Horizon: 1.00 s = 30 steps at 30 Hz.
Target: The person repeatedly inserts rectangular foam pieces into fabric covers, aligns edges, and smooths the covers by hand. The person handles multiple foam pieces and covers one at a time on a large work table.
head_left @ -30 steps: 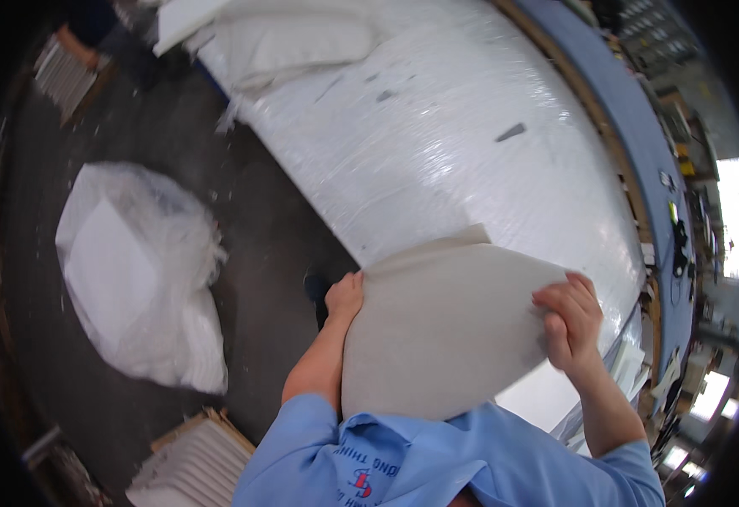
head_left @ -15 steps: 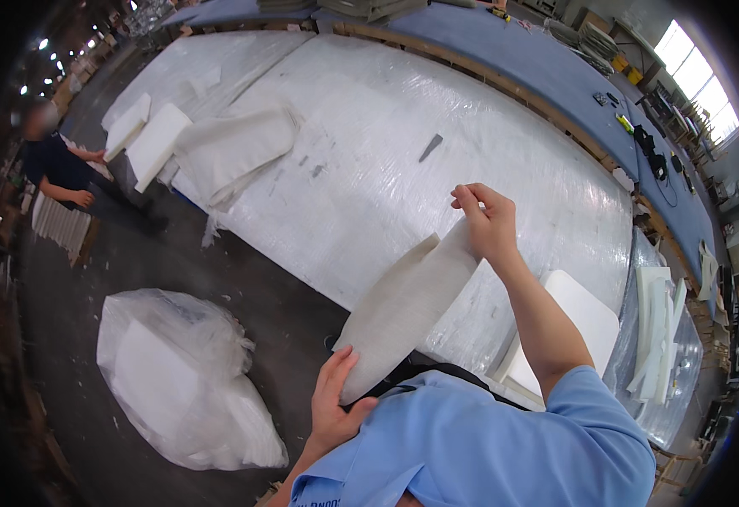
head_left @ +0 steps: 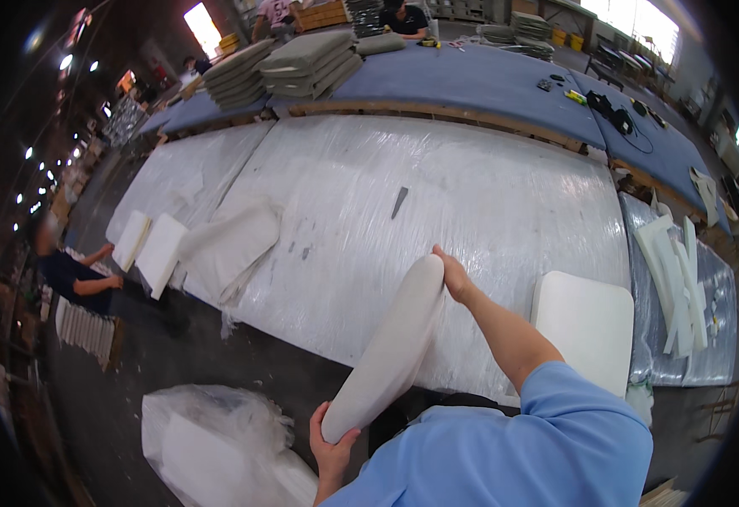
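Note:
A pale, fabric-covered cushion is tilted on edge in front of my body, over the near edge of the wrapped table. My left hand grips its lower near end, thumb on one side and fingers on the other. At the upper far end my right hand holds the cushion's rim, with some fingers hidden behind it. Right of my right forearm lies a white cushion pad with rounded corners. Beyond my hands a small dark grey pointed piece rests on the table's plastic wrap.
Loose pale fabric and white foam pads lie at the table's left, beside a person. A plastic bag of white pieces stands on the floor. Foam strips lie right. Stacked cushions stand on the blue table.
The cushion has turned, showing its smooth rounded edge instead of the loose fabric flap. My right hand has gone from a raised pinch to the cushion's far end. The view has tilted up.

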Motion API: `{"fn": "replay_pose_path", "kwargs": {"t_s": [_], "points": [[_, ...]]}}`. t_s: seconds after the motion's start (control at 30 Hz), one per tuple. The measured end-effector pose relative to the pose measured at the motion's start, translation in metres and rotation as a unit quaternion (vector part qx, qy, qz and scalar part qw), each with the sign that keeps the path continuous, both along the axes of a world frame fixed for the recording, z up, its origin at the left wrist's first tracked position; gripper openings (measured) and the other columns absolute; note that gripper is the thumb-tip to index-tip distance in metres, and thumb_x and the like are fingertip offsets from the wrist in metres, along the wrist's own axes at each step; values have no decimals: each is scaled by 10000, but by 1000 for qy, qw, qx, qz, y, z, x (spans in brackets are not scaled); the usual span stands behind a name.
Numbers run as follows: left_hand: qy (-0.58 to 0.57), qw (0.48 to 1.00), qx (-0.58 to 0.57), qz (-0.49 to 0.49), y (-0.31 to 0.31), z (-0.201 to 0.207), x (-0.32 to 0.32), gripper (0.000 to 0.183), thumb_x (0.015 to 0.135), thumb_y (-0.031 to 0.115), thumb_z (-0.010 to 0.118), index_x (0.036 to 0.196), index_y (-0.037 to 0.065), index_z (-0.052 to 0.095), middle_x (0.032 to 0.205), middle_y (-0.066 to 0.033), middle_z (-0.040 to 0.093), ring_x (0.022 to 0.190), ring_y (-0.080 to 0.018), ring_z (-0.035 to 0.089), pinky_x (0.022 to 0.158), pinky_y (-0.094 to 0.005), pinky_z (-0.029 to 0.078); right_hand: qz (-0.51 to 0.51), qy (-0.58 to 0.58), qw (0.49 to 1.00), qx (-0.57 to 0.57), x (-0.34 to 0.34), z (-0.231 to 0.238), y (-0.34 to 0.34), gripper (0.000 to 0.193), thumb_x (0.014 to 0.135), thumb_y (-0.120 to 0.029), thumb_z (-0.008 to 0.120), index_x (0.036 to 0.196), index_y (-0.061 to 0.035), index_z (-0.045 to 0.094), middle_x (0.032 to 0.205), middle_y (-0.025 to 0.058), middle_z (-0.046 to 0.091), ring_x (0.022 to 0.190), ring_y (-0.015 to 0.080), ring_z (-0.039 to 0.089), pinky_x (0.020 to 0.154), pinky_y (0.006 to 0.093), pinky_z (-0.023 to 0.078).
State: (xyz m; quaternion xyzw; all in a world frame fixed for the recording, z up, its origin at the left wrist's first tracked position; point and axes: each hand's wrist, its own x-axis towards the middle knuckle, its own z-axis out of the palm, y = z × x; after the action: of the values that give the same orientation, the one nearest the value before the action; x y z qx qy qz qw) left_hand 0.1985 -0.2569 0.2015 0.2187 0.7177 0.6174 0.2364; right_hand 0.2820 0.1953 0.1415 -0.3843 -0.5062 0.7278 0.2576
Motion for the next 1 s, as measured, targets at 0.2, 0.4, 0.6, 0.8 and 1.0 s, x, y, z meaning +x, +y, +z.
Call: {"fn": "replay_pose_path", "kwargs": {"t_s": [0.2, 0.4, 0.6, 0.8, 1.0], "points": [[-53, 997, -47, -39, -25, -11, -15, 955, 693, 121, 985, 1508, 51, 493, 1391, -124, 611, 1290, -250, 592, 1110, -392, 470, -16, 17, 1000, 10, 25, 12, -19, 593, 1135, -504, 400, 1111, -16, 736, 1118, 94, 724, 1095, 202, 620, 1069, 376, 443], [16, 934, -336, -125, -80, 11, -27, 808, 806, 127, 878, 1506, 43, 483, 1402, -142, 638, 1315, -253, 600, 1117, -399, 464, 74, 111, 987, 90, 57, 32, -87, 598, 1146, -438, 370, 1065, 12, 756, 1108, 117, 761, 1061, 232, 671, 1029, 370, 486], [27, 907, -410, -94, -68, 6, -14, 776, 830, 105, 856, 1508, 41, 484, 1404, -141, 643, 1316, -246, 603, 1118, -386, 466, 50, -33, 975, 213, 88, -35, -91, 532, 1113, -405, 407, 1200, 0, 741, 1281, 203, 712, 1207, 339, 639, 1109, 410, 453], [22, 928, -363, -79, -67, -16, -17, 771, 833, 92, 850, 1510, 42, 483, 1407, -140, 642, 1316, -243, 603, 1118, -381, 466, -51, -141, 986, 73, 80, -95, -68, 575, 1106, -466, 408, 1383, -37, 673, 1475, 213, 600, 1427, 316, 477, 1152, 436, 414], [11, 937, -345, -54, -83, -36, -14, 768, 835, 79, 845, 1512, 42, 483, 1410, -140, 640, 1316, -241, 602, 1119, -376, 466, -118, 30, 962, -246, 67, -97, -74, 748, 1086, -653, 378, 1580, -100, 477, 1564, 170, 513, 1431, 291, 461, 1131, 521, 404]]}}
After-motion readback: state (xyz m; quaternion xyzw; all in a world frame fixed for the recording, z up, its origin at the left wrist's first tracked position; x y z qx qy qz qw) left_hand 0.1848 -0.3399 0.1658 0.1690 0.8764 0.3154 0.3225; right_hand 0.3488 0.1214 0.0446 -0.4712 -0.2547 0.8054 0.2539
